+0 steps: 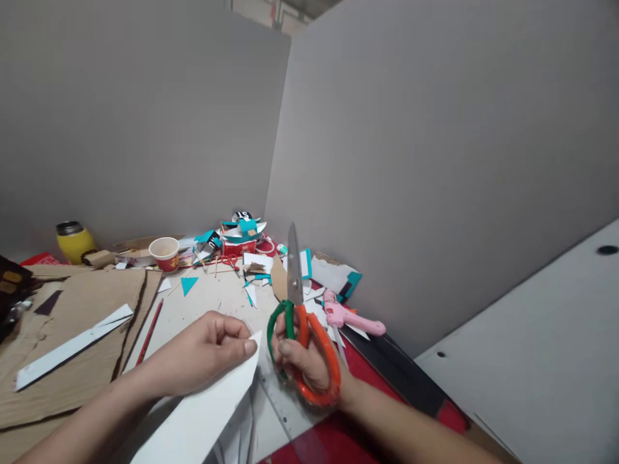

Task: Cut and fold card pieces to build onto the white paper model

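Observation:
My left hand pinches the upper corner of a long white strip of paper, which slants down toward the bottom edge of the view. Just right of it, my right hand grips a pair of scissors by the handles, one loop green and the other orange. The blades point upward and look closed together, apart from the paper. Part of my right hand is hidden behind the handles.
Brown cardboard bearing a white strip lies at left, beside a red pencil. Farther back stand a yellow jar and a paper cup. Scraps pile near the corner. A pink glue gun lies right, below grey partitions.

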Motion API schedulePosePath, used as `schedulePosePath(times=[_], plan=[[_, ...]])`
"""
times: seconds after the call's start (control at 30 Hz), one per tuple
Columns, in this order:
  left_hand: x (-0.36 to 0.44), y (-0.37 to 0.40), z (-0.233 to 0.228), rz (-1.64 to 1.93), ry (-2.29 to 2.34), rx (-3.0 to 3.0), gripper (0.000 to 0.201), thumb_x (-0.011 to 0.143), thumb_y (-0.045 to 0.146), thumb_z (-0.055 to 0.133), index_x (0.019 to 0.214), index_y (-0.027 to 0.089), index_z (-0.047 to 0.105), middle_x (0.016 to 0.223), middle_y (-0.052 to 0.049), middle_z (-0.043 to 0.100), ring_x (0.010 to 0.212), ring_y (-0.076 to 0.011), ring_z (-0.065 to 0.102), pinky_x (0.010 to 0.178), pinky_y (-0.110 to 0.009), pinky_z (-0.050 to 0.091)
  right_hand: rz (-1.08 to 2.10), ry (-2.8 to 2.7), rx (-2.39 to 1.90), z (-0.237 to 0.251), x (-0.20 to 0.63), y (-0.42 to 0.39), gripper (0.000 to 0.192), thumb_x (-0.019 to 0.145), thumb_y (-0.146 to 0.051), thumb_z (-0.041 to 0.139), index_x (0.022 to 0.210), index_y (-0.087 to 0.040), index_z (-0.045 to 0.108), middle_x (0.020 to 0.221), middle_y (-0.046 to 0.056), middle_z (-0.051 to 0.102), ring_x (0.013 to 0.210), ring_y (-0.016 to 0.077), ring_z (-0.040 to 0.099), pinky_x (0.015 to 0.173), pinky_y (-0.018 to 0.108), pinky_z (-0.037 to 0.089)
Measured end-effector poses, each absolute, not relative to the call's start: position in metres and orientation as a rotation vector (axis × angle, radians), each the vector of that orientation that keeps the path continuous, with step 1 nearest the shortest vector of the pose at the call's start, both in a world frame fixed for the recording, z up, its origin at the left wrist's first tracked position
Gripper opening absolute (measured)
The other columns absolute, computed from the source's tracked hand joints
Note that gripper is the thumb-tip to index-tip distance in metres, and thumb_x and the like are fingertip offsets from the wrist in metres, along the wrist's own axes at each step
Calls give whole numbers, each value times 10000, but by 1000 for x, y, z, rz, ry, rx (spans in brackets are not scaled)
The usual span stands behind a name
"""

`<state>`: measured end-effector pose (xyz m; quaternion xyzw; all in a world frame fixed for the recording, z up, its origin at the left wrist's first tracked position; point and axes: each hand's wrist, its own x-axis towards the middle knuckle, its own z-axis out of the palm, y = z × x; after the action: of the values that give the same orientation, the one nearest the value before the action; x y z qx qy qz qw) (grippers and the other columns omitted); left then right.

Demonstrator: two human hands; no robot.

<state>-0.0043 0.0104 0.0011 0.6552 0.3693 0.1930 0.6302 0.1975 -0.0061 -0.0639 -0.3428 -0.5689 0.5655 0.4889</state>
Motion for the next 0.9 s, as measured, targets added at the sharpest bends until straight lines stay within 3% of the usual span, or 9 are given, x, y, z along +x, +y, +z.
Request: schedulePosePath(times=[0.17, 0.3, 0.47, 0.7, 0.9], plan=[[3, 5, -14, 231, 788, 1590, 377, 853, 462, 544, 612, 181, 472, 544, 83, 265, 499, -83, 169, 458, -257, 128, 1500, -1348, -793, -54, 195, -10, 329, 720, -357, 768, 841, -179, 519, 723, -41, 569, 468, 47, 486, 444, 174, 391], [3, 5, -13, 185, 790, 1585, 356, 842, 455, 574, 641, 162, 538, 549, 82, 299, 509, -82, 199, 470, -255, 146, 1722, -1301, -784, -47, 195, -14, 432, 661, -333, 817, 892, -189, 482, 768, -35, 609, 501, 83, 602, 459, 181, 466], [0, 13, -12, 259, 792, 1526, 233, 809, 361, 647, 742, 178, 519, 530, 97, 379, 479, -71, 209, 444, -240, 141, 1852, -1387, -785, -39, 195, -15, 480, 622, -372, 839, 865, -186, 468, 597, -53, 615, 491, 100, 623, 483, 181, 507], [0, 10, -3, 281, 757, 1467, 183, 797, 230, 643, 902, 200, 497, 513, 124, 429, 446, -54, 247, 432, -192, 193, 1745, -1364, -815, -45, 197, -14, 408, 683, -364, 803, 867, -194, 481, 622, -44, 626, 512, 116, 646, 458, 188, 517], [-6, 23, -9, 349, 697, 1276, 265, 725, 250, 717, 930, 177, 566, 576, 58, 573, 434, -49, 406, 432, -169, 288, 1573, -1385, -956, -42, 198, -15, 361, 731, -393, 761, 860, -210, 477, 650, -30, 640, 518, 127, 653, 484, 210, 537]])
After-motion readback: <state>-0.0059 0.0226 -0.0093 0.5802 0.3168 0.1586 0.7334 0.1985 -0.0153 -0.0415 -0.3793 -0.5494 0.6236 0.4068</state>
